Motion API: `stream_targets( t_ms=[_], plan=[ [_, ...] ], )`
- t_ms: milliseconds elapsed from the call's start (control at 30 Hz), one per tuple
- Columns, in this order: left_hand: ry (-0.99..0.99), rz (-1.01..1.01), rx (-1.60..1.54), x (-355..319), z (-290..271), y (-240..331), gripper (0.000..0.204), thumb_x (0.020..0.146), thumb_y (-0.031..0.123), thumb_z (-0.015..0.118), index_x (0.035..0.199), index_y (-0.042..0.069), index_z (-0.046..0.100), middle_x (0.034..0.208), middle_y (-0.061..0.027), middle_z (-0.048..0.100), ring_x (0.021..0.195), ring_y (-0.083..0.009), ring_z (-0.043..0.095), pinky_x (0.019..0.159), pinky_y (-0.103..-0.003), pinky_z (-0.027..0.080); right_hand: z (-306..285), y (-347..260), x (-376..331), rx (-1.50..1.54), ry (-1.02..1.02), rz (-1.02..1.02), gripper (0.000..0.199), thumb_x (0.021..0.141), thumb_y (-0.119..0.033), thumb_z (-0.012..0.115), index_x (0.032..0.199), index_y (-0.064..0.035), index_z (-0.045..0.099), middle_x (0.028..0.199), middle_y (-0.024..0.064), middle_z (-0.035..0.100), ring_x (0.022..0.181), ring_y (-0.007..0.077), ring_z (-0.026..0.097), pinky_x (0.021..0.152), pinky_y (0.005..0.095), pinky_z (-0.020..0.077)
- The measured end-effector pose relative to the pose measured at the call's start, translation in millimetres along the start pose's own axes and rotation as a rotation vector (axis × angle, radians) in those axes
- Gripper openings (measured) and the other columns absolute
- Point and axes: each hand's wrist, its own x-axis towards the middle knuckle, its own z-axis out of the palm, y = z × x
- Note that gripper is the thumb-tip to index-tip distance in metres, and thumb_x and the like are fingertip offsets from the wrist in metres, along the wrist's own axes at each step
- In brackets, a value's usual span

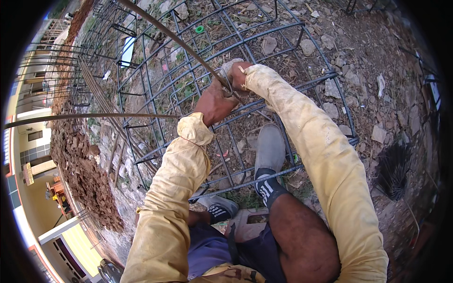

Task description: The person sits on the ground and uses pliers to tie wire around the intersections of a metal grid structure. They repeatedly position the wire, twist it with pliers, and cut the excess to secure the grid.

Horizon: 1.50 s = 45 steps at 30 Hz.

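My left hand is closed around a long brown steel rod that slants down from the upper left. Right beside it, my right hand is closed too, its fingers curled by the same rod; what they grip is partly hidden. Both hands are above a cage of bluish-grey reinforcing bars lying on the ground. Bent steel loops show within the cage close to my left hand. Loose yellowish sleeves cover both of my forearms.
Another steel rod comes in from the left. My grey shoe stands at the near side of the cage. A bundle of dark wires lies on stony ground at right. Reddish soil and buildings are at left.
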Motion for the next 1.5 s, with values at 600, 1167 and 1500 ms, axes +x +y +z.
stream_targets(
  t_ms=[600, 1167, 1500],
  plan=[
    [0.028, 0.14, -0.047, 10.2, 5.7, -28.5, 0.028, 0.086, 0.01, 0.053, 0.11, -0.002, 0.057, 0.095, -0.0271, 0.066, 0.093, -0.0444, 0.063, 0.083, -0.048, 0.049, 39.5, 7.4, -67.7, 0.17, 0.341, -0.321, 0.03, 0.083, -0.016, 0.068, 0.109, -0.0044, 0.057, 0.1, 0.02, 0.065, 0.097, 0.0409, 0.062, 0.083, 0.0479, 0.0486],
    [0.206, 0.202, 0.169, -4.7, 15.3, -22.9, 0.029, 0.085, 0.014, 0.063, 0.109, -0.002, 0.057, 0.095, -0.0257, 0.066, 0.091, -0.0435, 0.064, 0.08, -0.049, 0.051, 11.5, 4.1, -58.9, 0.075, 0.172, -0.3, 0.024, 0.077, -0.014, 0.073, 0.099, -0.0063, 0.067, 0.09, 0.0178, 0.069, 0.089, 0.0392, 0.067, 0.076, 0.0443, 0.0524],
    [0.236, 0.195, 0.133, -11.7, 17.1, -15.8, 0.021, 0.087, 0.012, 0.058, 0.104, -0.001, 0.057, 0.091, -0.0249, 0.067, 0.086, -0.0446, 0.064, 0.076, -0.05, 0.05, 9.5, -1.0, -61.6, 0.076, 0.27, -0.409, 0.022, 0.078, -0.011, 0.071, 0.1, -0.0072, 0.068, 0.094, 0.0159, 0.068, 0.096, 0.036, 0.065, 0.084, 0.0435, 0.0513]
  ],
)
